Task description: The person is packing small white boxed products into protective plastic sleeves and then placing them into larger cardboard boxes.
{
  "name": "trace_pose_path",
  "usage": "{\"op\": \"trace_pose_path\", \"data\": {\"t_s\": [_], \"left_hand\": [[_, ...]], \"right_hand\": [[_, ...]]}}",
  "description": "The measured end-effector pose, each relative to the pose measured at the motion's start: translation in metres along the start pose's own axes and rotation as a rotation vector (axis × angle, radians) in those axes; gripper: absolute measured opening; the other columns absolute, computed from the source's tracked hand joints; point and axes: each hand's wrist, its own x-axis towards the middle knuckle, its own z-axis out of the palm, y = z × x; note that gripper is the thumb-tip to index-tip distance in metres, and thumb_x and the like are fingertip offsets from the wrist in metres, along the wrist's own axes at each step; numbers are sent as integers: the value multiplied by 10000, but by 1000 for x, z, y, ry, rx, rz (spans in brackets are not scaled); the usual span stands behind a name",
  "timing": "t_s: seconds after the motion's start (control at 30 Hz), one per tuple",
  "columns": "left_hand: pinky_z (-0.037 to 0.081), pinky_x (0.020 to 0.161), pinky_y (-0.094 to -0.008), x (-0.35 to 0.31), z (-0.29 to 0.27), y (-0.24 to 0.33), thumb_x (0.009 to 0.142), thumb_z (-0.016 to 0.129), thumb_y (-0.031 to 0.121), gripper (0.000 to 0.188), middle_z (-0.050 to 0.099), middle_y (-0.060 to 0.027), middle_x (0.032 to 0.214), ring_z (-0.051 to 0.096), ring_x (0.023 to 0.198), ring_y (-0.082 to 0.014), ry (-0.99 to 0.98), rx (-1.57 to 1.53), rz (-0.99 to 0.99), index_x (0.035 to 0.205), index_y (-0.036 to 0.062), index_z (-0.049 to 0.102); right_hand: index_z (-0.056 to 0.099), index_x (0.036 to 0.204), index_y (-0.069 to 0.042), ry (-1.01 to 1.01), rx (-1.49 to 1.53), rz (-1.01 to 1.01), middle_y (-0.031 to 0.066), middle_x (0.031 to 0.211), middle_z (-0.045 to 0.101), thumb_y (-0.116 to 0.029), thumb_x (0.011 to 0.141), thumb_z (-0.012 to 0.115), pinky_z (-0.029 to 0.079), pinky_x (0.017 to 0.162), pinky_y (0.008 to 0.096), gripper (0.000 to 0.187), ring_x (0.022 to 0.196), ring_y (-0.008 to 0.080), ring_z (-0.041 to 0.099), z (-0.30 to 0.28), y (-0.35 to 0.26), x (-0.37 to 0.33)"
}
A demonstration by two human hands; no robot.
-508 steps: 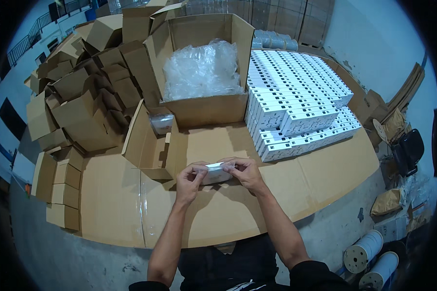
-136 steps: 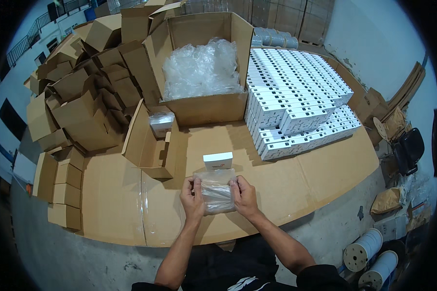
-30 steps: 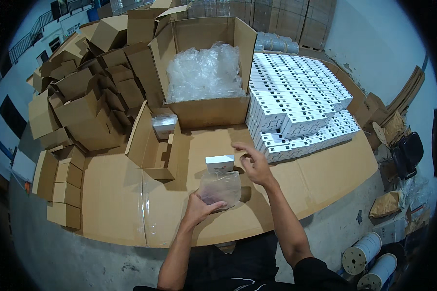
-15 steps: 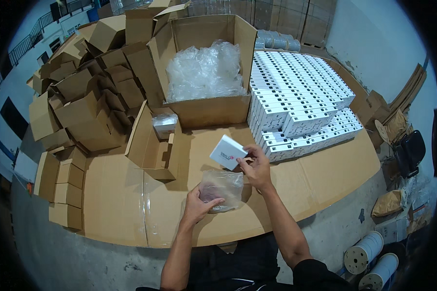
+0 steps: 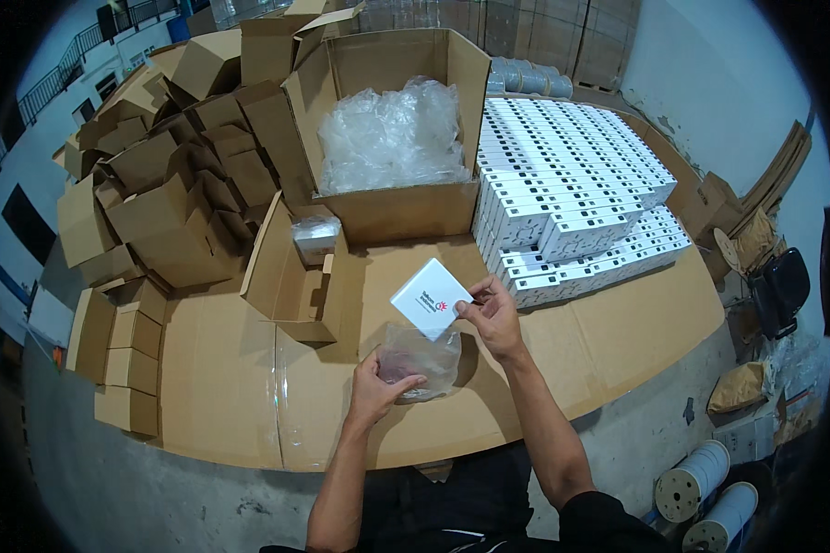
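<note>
Bagging in progress: the right hand [image 5: 494, 318] pinches a small white box [image 5: 431, 298] by its right edge just above the clear plastic bag [image 5: 419, 358], which the left hand [image 5: 375, 392] grips on the cardboard-covered table [image 5: 231, 387]; next, arguably, the bag's mouth needs spreading so the box can enter.

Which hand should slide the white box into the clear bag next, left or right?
Right. The right hand already grips the small white box by its corner, just above the clear plastic bag. The left hand is busy holding the bag on the cardboard-covered table.
</note>
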Motion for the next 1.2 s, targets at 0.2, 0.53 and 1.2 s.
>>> {"op": "trace_pose_path", "data": {"t_s": [0.2,0.53,1.2], "left_hand": [[549,931,-331,2,-2,-5,735,896,57,586,703,-92,1146,677,1043,-168,1,17,26,1242,-12,610],[549,856,-319,2,1,-7,744,909,132,464,724,-89,1022,676,939,-147,45,25,73,1106,-3,653],[518,856,-286,21,12,-12,994,685,188,267,705,-57,1061,645,950,-108,219,-308,-16,1173,-4,636]], "right_hand": [[510,1062,-33,-94,-32,-21,50,975,612,-13,904,730,513,831,277,272,920,113,611,-13,0,3],[510,1091,-59,-259,-29,162,24,1050,536,-23,933,695,462,846,257,246,982,95,536,-11,-2,3],[561,1138,-38,-124,-59,302,24,897,692,-126,1022,625,502,663,234,159,803,70,633,4,31,-29]]}}
